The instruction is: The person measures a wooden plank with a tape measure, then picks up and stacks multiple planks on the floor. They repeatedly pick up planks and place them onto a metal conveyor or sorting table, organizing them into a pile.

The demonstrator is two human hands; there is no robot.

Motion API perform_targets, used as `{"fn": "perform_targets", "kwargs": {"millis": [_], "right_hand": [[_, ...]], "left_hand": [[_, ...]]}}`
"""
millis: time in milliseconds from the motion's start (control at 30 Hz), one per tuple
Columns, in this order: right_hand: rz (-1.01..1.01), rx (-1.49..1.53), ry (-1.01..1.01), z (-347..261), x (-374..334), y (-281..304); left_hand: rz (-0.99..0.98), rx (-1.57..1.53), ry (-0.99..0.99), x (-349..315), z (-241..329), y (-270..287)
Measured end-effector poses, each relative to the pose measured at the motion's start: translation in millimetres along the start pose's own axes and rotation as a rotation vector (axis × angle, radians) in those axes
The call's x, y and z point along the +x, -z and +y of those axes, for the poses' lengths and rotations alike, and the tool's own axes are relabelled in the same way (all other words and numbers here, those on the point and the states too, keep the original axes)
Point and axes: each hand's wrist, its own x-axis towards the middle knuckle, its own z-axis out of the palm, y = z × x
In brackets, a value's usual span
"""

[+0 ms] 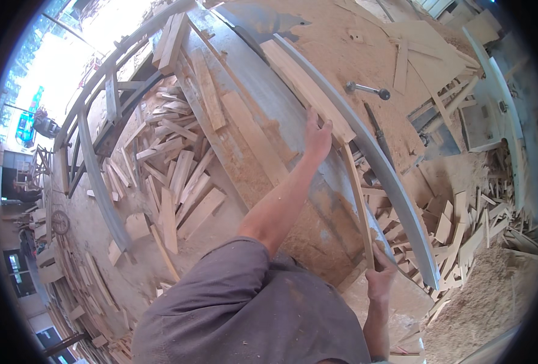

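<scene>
A long, sawdust-covered metal saw surface [263, 109] runs away from the person, with a grey guide rail [396, 182] along its right edge and heaps of wood offcuts [172, 176] on the floor to the left. On the surface lies a pale plank [305, 85] against the rail. The left hand [317, 136] presses flat on the plank's near end, fingers spread. The right hand [379, 276] is closed around the near end of a thin wood strip [357, 194] that runs alongside the rail. The step looks like separating a ripped strip from the plank; the next move likely calls for drawing the strip clear while steadying the plank.
</scene>
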Motion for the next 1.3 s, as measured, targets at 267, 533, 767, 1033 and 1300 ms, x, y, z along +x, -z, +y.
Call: {"fn": "perform_targets", "kwargs": {"millis": [267, 533, 767, 1033, 1300], "right_hand": [[-0.026, -0.038, -0.009, -11, 13, -19], [-0.019, -0.053, -0.080, -24, 23, -46], [-0.030, 0.013, 0.014, -38, 30, -76], [-0.014, 0.000, 0.009, -55, 40, -99], [-0.024, 0.052, -0.027, -56, 56, -121]], "left_hand": [[0.020, -0.134, -0.009, -12, 1, 2], [0.067, 0.121, 0.250, -100, 34, -6], [-0.174, -0.325, 0.418, -219, 43, -19], [-0.031, -0.295, 0.331, -206, 45, -25], [-0.038, -0.222, 0.387, -177, 59, -7]]}}
